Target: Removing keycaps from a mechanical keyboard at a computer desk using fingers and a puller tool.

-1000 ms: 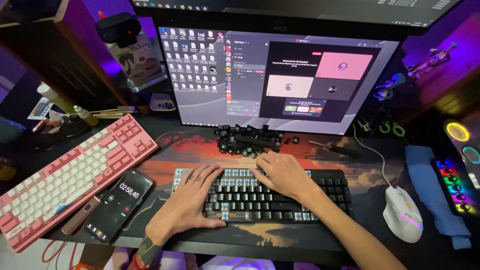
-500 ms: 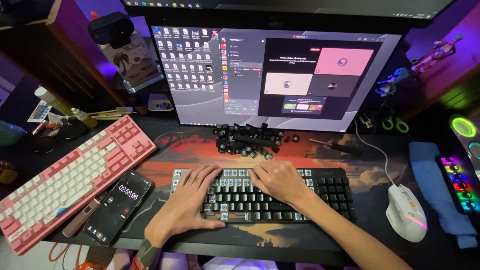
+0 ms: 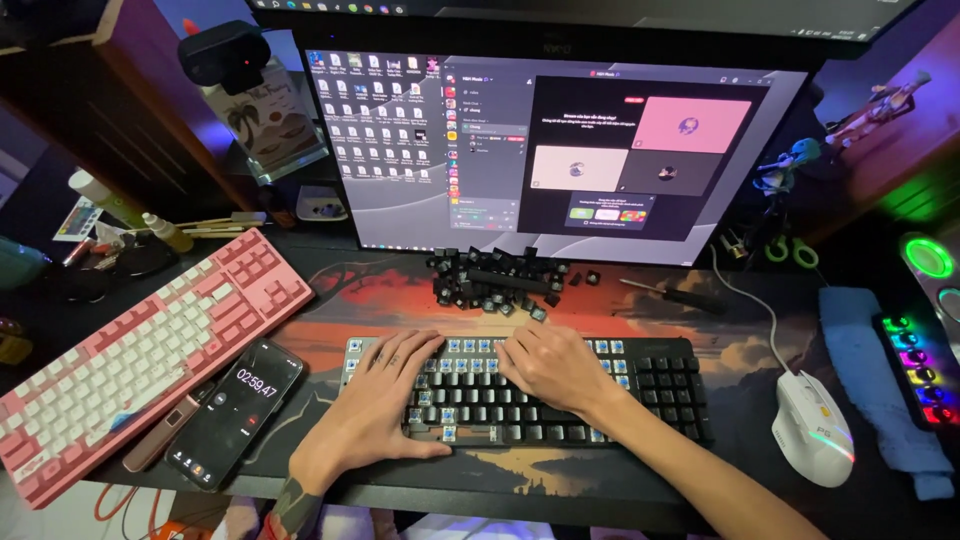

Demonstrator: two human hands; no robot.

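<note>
A black keyboard (image 3: 660, 395) lies on the desk mat in front of me, with many keycaps off and blue switches showing along its upper rows. My left hand (image 3: 375, 405) rests flat on its left half, fingers spread over the keys. Over the middle of the board lies my right hand (image 3: 548, 365), palm down, fingers pointing left. Neither hand visibly grips anything. A heap of loose black keycaps (image 3: 495, 280) sits just behind the keyboard, under the monitor.
A pink and white keyboard (image 3: 130, 350) lies slanted at left, with a phone (image 3: 235, 410) showing a timer beside it. A white mouse (image 3: 812, 440) sits at right, a screwdriver (image 3: 670, 293) behind the keyboard. A large monitor (image 3: 560, 150) fills the back.
The camera view has shifted slightly. Both hands stay on the black keyboard with only small finger movements.
</note>
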